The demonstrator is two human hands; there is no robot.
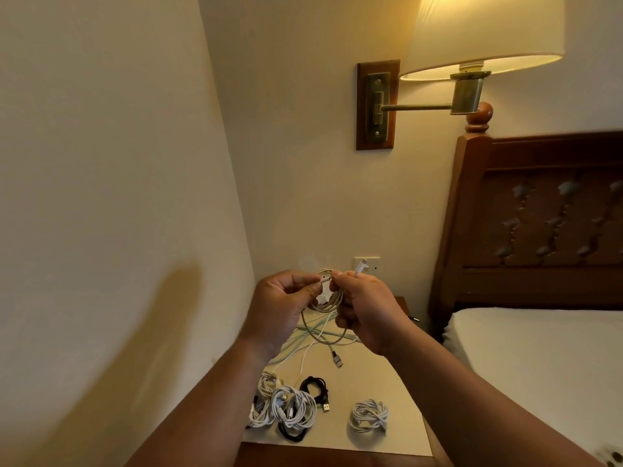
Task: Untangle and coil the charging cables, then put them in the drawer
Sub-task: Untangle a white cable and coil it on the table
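Both hands are raised above the nightstand (371, 375) with a beige braided cable (325, 337) looped between them. My left hand (279, 308) pinches a strand of the coil near its top. My right hand (365, 306) grips the coil, and a white plug (360, 267) sticks up from its fingers. The cable's grey USB plug (337, 359) dangles below. Loose pale green and white cables (303, 345) lie tangled on the nightstand under the hands. Near the front edge sit several white coiled cables (293, 411), a black coil (314, 385) and a separate white coil (369, 416).
A wall runs close on the left. A wall lamp (472, 48) on a brass arm hangs above the nightstand. A wooden headboard (539, 224) and a white bed (539, 365) stand to the right. A wall socket (371, 262) is behind the hands. No drawer shows.
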